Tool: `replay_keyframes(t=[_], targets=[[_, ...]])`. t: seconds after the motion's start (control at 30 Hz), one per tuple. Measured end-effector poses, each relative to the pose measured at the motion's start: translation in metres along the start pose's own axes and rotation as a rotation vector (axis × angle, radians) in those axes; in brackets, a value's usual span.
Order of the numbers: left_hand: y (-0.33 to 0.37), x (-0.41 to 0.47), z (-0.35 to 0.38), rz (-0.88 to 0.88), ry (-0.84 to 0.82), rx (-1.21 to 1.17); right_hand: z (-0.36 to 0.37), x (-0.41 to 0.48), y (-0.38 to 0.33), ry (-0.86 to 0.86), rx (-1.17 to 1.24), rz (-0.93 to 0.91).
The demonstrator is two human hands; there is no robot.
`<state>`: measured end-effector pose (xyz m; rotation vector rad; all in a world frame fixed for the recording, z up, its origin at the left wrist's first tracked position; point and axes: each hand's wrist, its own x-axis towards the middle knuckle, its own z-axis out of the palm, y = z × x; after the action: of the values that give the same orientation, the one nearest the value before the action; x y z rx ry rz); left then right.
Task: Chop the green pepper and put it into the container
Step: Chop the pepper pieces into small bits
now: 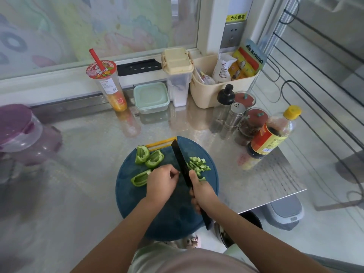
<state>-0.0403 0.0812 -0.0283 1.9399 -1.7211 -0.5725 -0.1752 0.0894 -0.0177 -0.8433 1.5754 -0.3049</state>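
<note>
While green pepper (149, 158) chunks lie at the left of the cutting board (173, 217), our left hand (161, 183) curls on one piece mid-board. Our right hand (202, 194) is wrapped round the knife (180, 160) handle, with diced bits (198, 164) at the board's right. The light, slick-skinned shells need pinning flat, we judge.

A home kitchen — steel counter (88, 138), cutting board (137, 203), soy sauce bottle (271, 134), shaker (236, 113), and a seasoning bin (204, 93) by the window — say so.
</note>
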Motion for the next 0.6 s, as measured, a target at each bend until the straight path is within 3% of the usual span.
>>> replay_keyframes(t=[0.17, 0.33, 0.4, 0.53, 0.6], targets=[[-0.003, -0.002, 0.003, -0.019, 0.031, -0.093, -0.009, -0.012, 0.001, -0.045, 0.027, -0.048], [0.007, 0.007, -0.004, -0.144, -0.203, -0.355, -0.022, -0.013, -0.011, -0.043, 0.001, -0.137], [0.012, 0.014, -0.015, -0.134, -0.196, -0.313, -0.025, -0.012, -0.012, -0.037, -0.008, -0.152], [0.011, 0.036, -0.046, -0.106, 0.004, -0.144, -0.028, -0.012, -0.011, -0.047, -0.024, -0.155], [0.004, 0.049, -0.061, -0.095, 0.000, 0.011, -0.028, -0.012, -0.010, -0.058, -0.024, -0.152]])
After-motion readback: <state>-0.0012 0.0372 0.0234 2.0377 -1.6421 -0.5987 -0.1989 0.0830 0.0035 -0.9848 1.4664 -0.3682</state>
